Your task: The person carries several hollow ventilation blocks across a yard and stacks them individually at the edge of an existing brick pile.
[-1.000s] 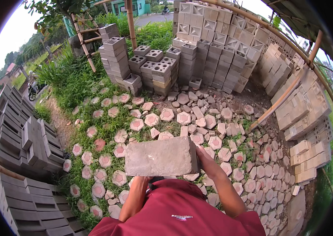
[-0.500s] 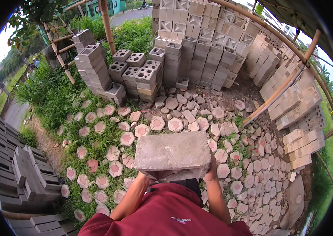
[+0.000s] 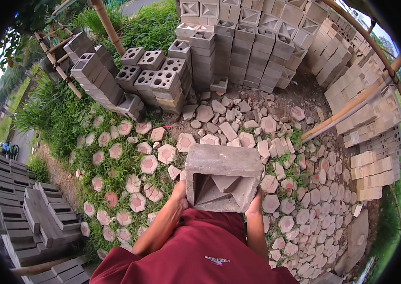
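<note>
The left hand (image 3: 179, 195) presses on the left side of a grey concrete block (image 3: 224, 157), its fingers partly hidden behind it. The block is held up in front of the dark red shirt (image 3: 188, 248), above the ground, its recessed face with angled ribs turned toward the wearer. The right hand (image 3: 255, 204) grips the opposite side, so both hands are closed on the load. The step in hand appears to be supporting and turning the block; the next move would call for even pressure from both palms, with the rough lower edge kept off the shirt.

At far left, slotted grey blocks (image 3: 44, 210) form a low bank whose corners limit a swing that way. Beside it, grass (image 3: 63, 135) runs between hexagonal pavers (image 3: 149, 164), leaving open room but, I judge, uneven footing. Ahead, a leaning grey stack (image 3: 97, 80) and round-holed blocks (image 3: 152, 78) make a hard front edge. Further right, loose rubble (image 3: 231, 113) lies before the tall stacked wall (image 3: 252, 52), an awkward place to step. A slanting bamboo pole (image 3: 352, 112) crosses the right side, in front of pale stacked blocks (image 3: 371, 171), narrowing the passage there.
</note>
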Demonstrator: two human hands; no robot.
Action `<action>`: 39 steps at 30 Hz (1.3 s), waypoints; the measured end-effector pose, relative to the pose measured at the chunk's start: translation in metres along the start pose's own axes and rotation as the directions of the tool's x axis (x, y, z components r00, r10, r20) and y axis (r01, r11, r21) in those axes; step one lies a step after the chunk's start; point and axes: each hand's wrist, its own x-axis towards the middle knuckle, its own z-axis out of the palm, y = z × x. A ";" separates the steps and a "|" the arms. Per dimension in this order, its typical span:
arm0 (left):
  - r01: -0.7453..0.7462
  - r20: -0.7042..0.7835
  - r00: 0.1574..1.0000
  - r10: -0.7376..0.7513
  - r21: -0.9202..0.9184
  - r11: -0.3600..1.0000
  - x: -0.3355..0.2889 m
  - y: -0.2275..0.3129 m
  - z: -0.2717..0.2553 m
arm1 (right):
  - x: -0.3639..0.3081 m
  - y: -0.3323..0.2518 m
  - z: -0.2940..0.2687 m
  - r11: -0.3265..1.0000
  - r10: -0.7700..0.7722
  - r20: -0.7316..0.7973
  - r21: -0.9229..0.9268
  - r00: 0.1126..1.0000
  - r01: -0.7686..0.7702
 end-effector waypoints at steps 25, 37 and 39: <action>0.141 -0.342 0.924 -0.173 -0.116 0.983 0.286 0.143 0.093 | 0.361 -0.063 0.042 0.655 0.474 0.099 -0.704 0.875 -0.275; 0.022 -0.425 0.905 -0.001 0.045 0.999 0.521 0.306 0.091 | 0.649 0.034 0.073 0.546 0.710 0.242 -0.783 0.661 -0.299; 0.056 -0.446 0.895 -0.026 0.054 0.997 0.556 0.318 0.089 | 0.693 0.045 0.070 0.556 0.717 0.286 -0.785 0.636 -0.274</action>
